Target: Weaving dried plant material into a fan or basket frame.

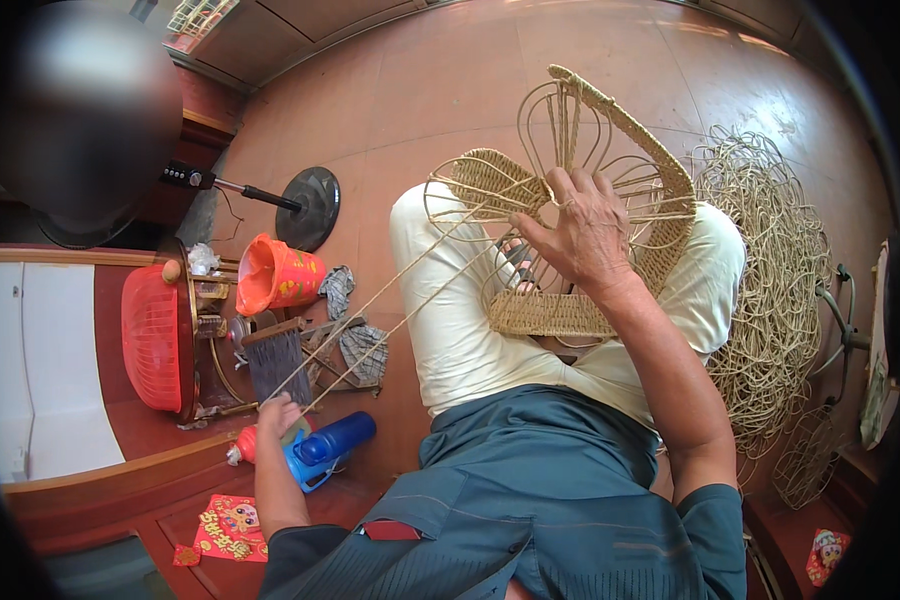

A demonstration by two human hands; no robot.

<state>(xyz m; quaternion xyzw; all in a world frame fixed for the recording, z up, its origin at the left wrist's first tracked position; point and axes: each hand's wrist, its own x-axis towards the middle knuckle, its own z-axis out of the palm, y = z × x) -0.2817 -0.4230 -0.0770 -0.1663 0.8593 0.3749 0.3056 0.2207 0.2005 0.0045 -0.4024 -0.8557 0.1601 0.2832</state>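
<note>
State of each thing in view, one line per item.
Left hand, closed on cord strands
Right hand, gripping woven frame near its middle
Woven frame, partly woven, some ribs bare
Cord strands, stretched nearly straight
Cord pile, loose and tangled
Red bucket, open at top
Floor fan, running or off: cannot tell

We are looking steeply down through 1 head-worn fisheye camera, close above the shirt, facing the floor ahead.
</note>
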